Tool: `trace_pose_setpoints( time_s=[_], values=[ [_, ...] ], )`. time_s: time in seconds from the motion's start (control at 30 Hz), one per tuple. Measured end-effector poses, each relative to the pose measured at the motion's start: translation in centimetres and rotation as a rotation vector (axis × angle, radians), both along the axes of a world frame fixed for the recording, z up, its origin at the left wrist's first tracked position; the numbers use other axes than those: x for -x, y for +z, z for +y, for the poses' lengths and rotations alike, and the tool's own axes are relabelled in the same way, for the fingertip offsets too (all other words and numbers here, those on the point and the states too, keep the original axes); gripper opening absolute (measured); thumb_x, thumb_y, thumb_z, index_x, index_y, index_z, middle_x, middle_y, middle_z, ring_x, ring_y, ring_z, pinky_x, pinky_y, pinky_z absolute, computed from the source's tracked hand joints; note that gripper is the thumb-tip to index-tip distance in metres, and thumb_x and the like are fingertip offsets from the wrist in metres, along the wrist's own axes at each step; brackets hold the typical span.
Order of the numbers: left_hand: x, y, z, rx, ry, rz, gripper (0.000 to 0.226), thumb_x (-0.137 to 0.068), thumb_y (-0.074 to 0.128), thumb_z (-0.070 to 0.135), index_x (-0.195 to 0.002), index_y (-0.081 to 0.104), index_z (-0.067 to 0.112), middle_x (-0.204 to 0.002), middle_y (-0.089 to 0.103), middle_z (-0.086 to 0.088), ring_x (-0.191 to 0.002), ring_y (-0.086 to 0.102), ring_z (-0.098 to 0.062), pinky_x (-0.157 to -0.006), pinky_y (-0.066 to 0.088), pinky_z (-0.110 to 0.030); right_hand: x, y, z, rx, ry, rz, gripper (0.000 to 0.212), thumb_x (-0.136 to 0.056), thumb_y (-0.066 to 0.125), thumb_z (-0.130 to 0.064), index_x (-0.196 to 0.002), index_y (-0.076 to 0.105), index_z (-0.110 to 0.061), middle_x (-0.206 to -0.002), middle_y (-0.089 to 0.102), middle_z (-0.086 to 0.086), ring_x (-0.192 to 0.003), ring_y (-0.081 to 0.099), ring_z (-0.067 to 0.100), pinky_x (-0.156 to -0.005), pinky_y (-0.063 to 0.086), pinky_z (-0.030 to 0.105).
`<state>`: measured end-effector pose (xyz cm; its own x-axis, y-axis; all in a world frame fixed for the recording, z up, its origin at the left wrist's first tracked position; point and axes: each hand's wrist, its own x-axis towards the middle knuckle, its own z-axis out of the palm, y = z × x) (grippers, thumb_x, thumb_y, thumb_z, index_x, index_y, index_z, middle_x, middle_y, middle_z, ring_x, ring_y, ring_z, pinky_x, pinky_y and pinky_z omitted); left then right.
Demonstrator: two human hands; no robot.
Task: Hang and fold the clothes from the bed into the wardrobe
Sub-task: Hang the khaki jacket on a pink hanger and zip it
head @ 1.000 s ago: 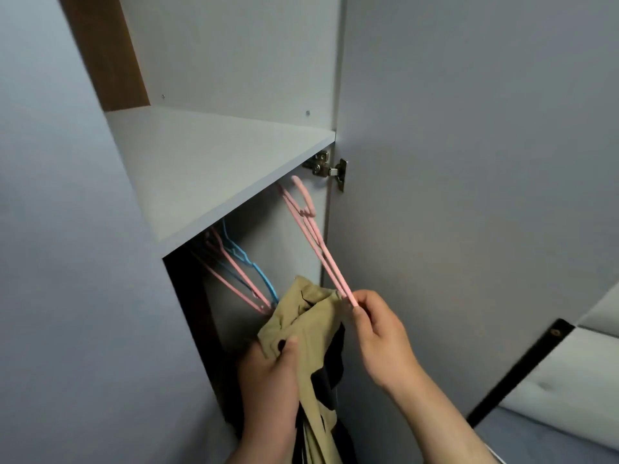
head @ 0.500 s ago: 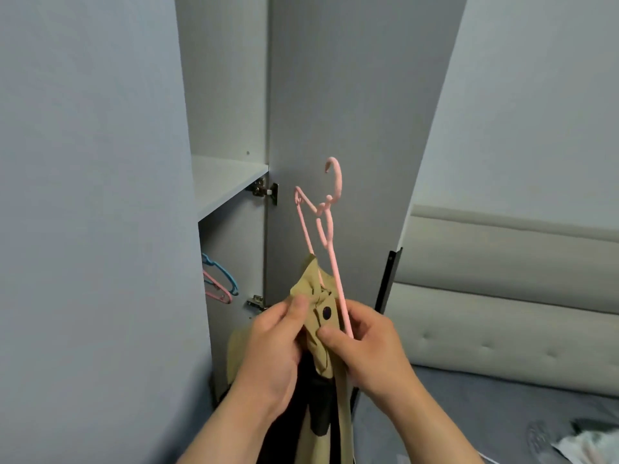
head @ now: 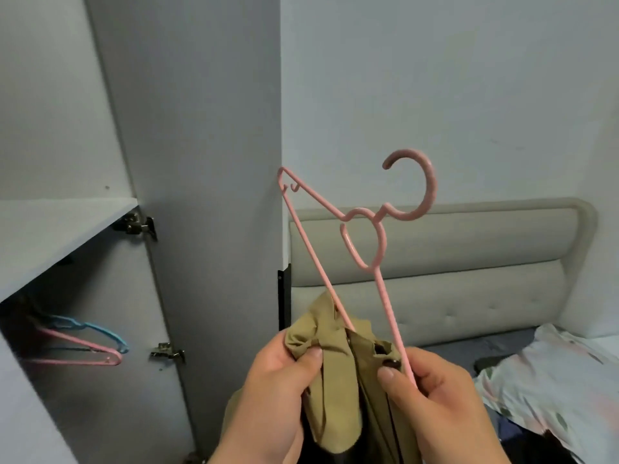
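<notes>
Head view: right hand (head: 445,396) pinches pink hanger (head: 430,189) rising above it (hook up); left hand (head: 274,383) grips khaki garment (head: 335,380).

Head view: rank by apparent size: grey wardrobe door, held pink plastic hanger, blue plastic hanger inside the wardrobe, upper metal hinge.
1. grey wardrobe door
2. pink plastic hanger, which is nearer the camera; its true size may match the blue one
3. blue plastic hanger
4. upper metal hinge
</notes>
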<state>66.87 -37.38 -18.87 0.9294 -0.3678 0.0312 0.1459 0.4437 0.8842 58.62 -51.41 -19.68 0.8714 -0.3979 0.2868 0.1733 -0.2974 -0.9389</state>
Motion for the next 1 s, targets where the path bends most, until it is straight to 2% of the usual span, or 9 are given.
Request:
trace_pose_setpoints(
  time_s=[0.3, 0.37, 0.43, 0.5, 0.57, 0.73, 0.8, 0.9, 1.0],
  values=[
    [-3.9, 1.5, -9.2, -0.114, -0.220, 0.082, 0.025, -0.099, 0.046, 0.025, -0.109, 0.067, 0.015, -0.104, 0.072, -0.015, -0.097, 0.068, -0.034, -0.086, 0.053, -0.050, 5.4, 0.4, -14.2, 0.044, -0.386, 0.091, 0.034, -0.091, 0.056, 0.005, -0.095, 0.074, -0.024, -0.083, 0.075, -0.003, -0.077, 0.067, 0.005, -0.069, 0.049, 0.012],
    [-4.9, 2.3, -11.2, -0.164, -0.316, -0.033, 0.052, -0.077, 0.069, 0.054, -0.113, 0.065, 0.016, -0.107, 0.072, -0.014, -0.099, 0.068, -0.033, -0.087, 0.054, -0.051, 6.5, 0.6, -17.1, 0.117, -0.467, 0.133, 0.041, -0.092, 0.058, -0.003, -0.115, 0.063, -0.037, -0.101, 0.072, -0.016, -0.095, 0.064, -0.003, -0.091, 0.049, 0.021],
    [-6.6, 2.1, -13.6, -0.386, -0.311, -0.292, 0.077, -0.047, 0.089, 0.051, -0.112, 0.063, 0.019, -0.102, 0.074, -0.004, -0.096, 0.070, -0.023, -0.088, 0.055, -0.047, 7.7, 1.1, -19.5, 0.164, -0.517, 0.143, 0.049, -0.092, 0.060, -0.009, -0.121, 0.058, -0.049, -0.113, 0.068, -0.021, -0.109, 0.060, -0.001, -0.102, 0.045, 0.034],
    [-8.2, 1.8, -16.5, -0.578, -0.265, -0.486, 0.042, -0.065, 0.086, 0.026, -0.103, 0.068, 0.022, -0.095, 0.075, 0.003, -0.092, 0.070, -0.015, -0.091, 0.054, -0.043, 9.0, 2.0, -21.1, 0.136, -0.547, 0.140, 0.051, -0.092, 0.059, -0.004, -0.117, 0.061, -0.048, -0.112, 0.070, -0.019, -0.107, 0.062, -0.001, -0.097, 0.046, 0.027],
    [-10.1, 1.9, -19.1, -0.537, -0.229, -0.463, 0.012, -0.086, 0.069, 0.012, -0.092, 0.070, 0.021, -0.092, 0.075, 0.000, -0.089, 0.069, -0.018, -0.088, 0.054, -0.040, 10.4, 3.4, -22.0, 0.105, -0.533, 0.168, 0.052, -0.092, 0.057, 0.001, -0.115, 0.062, -0.045, -0.108, 0.072, -0.014, -0.102, 0.065, 0.001, -0.090, 0.047, 0.020],
    [-15.6, 4.5, -23.8, -0.342, -0.270, -0.167, 0.015, -0.097, 0.056, 0.014, -0.098, 0.067, 0.005, -0.092, 0.072, -0.015, -0.082, 0.068, -0.026, -0.076, 0.052, -0.034, 14.5, 8.2, -23.5, 0.127, -0.500, 0.317, 0.047, -0.095, 0.053, 0.001, -0.119, 0.065, -0.037, -0.094, 0.072, 0.001, -0.080, 0.069, 0.010, -0.071, 0.055, 0.018],
    [-16.8, 6.5, -25.6, -0.341, -0.335, -0.210, 0.018, -0.098, 0.054, 0.015, -0.100, 0.066, 0.003, -0.089, 0.072, -0.015, -0.080, 0.067, -0.026, -0.073, 0.052, -0.033, 15.5, 10.3, -23.9, 0.188, -0.487, 0.394, 0.047, -0.093, 0.055, 0.001, -0.123, 0.065, -0.034, -0.104, 0.073, 0.004, -0.099, 0.068, 0.018, -0.089, 0.054, 0.028],
    [-17.5, 10.4, -27.7, -0.330, -0.404, -0.303, 0.020, -0.099, 0.051, 0.019, -0.099, 0.066, 0.005, -0.091, 0.070, -0.011, -0.083, 0.066, -0.025, -0.073, 0.051, -0.032, 17.0, 13.9, -23.1, 0.335, -0.489, 0.521, 0.047, -0.092, 0.056, 0.001, -0.119, 0.066, -0.036, -0.090, 0.073, -0.010, -0.080, 0.064, 0.003, -0.071, 0.046, 0.013],
    [-18.6, 13.9, -29.1, -0.344, -0.468, -0.367, 0.021, -0.099, 0.051, 0.023, -0.096, 0.067, 0.010, -0.093, 0.070, -0.007, -0.087, 0.065, -0.022, -0.074, 0.051, -0.032, 19.0, 15.8, -22.4, 0.294, -0.555, 0.386, 0.042, -0.084, 0.070, -0.008, -0.116, 0.069, -0.036, -0.077, 0.067, -0.003, -0.069, 0.054, 0.005, -0.064, 0.043, 0.019]
  ],
)
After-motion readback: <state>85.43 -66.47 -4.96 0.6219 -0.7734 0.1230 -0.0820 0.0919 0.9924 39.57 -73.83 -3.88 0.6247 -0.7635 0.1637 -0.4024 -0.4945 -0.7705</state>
